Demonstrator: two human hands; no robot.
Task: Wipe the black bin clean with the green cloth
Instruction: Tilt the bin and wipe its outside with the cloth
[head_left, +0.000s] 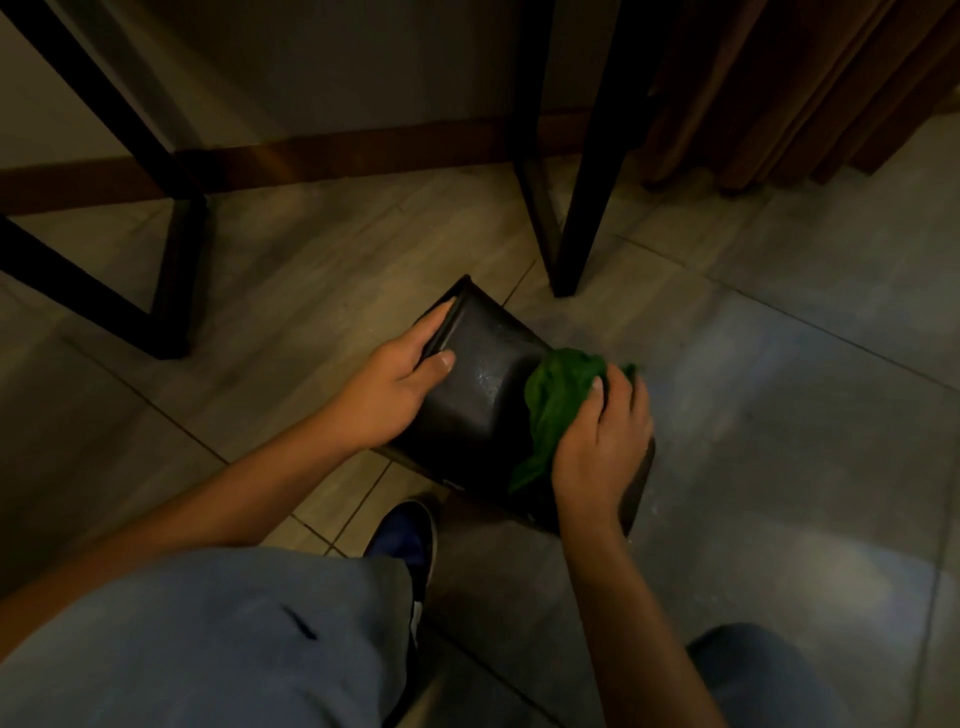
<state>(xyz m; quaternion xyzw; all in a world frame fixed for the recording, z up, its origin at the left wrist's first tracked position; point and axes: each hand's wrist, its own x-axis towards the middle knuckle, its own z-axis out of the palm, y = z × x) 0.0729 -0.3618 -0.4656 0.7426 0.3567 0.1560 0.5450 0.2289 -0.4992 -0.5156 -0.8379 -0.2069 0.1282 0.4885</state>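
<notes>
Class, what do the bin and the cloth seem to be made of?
The bin looks like smooth black plastic, or perhaps faux leather: it shows glossy highlights and rounded moulded corners. The cloth looks like soft green fabric, matte and crumpled into folds.

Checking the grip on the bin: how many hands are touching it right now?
2. The left hand grips the far end of the black bin; the right hand presses the green cloth against its near right side.

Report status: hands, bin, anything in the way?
Left hand grips black bin by its far end. Right hand presses green cloth on bin's side. Table leg nearby, not blocking.
</notes>
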